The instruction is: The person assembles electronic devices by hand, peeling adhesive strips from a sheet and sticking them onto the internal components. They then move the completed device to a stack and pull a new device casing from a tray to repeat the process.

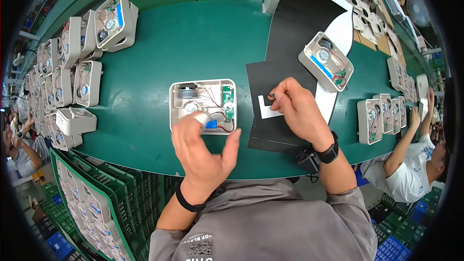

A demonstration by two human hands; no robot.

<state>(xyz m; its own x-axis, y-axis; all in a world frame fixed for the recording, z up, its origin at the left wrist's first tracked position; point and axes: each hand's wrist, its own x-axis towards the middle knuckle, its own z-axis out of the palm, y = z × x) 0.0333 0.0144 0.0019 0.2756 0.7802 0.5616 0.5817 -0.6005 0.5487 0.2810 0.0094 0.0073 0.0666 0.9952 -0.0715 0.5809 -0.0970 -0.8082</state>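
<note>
In front of me an open white plastic housing lies on the green table, showing a green circuit board, a round speaker-like part, red wires and a blue block. My left hand is over its near edge, thumb and fingers apart, with a white covering on one fingertip. To the right, my right hand pinches over a black sheet; a small dark bit shows at its fingertips, too small to name. Beside those fingers is a white L-shaped patch on the sheet.
Another open housing rests tilted on the black sheets. Many similar housings are stacked at the left, with more at the right. Green crates stand below the table's left edge. A person works at far right.
</note>
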